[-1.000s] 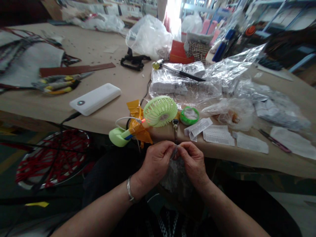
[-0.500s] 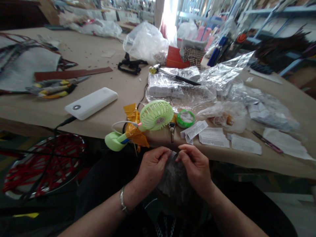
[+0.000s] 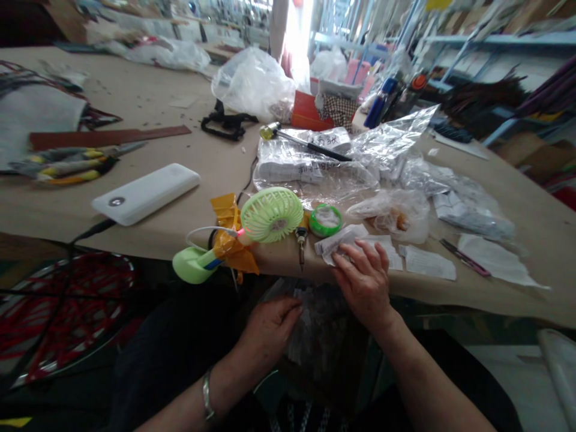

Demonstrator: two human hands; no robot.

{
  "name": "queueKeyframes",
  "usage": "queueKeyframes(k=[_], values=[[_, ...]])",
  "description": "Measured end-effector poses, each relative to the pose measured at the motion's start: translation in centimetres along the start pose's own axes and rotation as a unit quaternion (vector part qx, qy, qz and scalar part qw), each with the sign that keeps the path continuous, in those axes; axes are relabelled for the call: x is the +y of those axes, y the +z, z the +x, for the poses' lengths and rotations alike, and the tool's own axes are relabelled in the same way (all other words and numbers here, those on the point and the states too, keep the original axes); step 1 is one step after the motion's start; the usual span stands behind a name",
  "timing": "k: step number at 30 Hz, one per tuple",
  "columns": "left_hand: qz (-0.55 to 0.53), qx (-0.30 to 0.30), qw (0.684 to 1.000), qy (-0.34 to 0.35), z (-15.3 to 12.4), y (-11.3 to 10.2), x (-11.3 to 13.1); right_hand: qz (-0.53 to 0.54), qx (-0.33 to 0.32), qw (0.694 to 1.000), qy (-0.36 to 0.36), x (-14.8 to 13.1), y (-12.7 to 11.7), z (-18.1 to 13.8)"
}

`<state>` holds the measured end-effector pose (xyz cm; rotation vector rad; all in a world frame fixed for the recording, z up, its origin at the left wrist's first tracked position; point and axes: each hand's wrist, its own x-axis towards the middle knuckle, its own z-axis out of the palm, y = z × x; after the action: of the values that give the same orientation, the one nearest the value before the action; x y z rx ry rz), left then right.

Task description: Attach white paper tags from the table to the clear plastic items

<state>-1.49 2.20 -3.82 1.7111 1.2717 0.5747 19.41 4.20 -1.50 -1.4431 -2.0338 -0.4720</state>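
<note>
My right hand (image 3: 365, 281) lies over printed paper slips (image 3: 344, 240) at the table's front edge, fingers stretched out and touching the nearest pile. Below the edge, above my lap, my left hand (image 3: 274, 321) is closed, thumb against the index finger. Whatever sits in that pinch is hidden or too small to name. Beside it hangs a clear plastic bag (image 3: 310, 327) with pale pieces in it. A thin metal tip on a dark holder (image 3: 301, 245) points down over the edge between the hands. Next to it stands a green round container (image 3: 326, 220) with white material inside.
A light green fan (image 3: 272, 216) is taped at the edge, left of the metal tip. A white power bank (image 3: 146, 193), pliers (image 3: 72, 165) and a small hammer (image 3: 306, 143) lie behind. Crinkled plastic bags (image 3: 391, 210) and a pink-handled cutter (image 3: 465, 258) are rightward.
My right hand has left the spot beside my left hand and moved up onto the paper slips, its fingers spreading. My left hand has dropped slightly lower. The view has shifted a little right.
</note>
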Motion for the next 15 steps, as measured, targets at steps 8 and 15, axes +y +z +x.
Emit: queueKeyframes(k=[8,15], values=[[-0.098,0.009,0.995,-0.017,0.1,0.6,1.3,0.109,0.048,0.993,-0.01,0.9,-0.5,-0.4],[-0.413,-0.077,0.898,-0.129,0.7,1.0,4.6,0.225,0.062,0.972,-0.036,-0.2,-1.7,-0.7]])
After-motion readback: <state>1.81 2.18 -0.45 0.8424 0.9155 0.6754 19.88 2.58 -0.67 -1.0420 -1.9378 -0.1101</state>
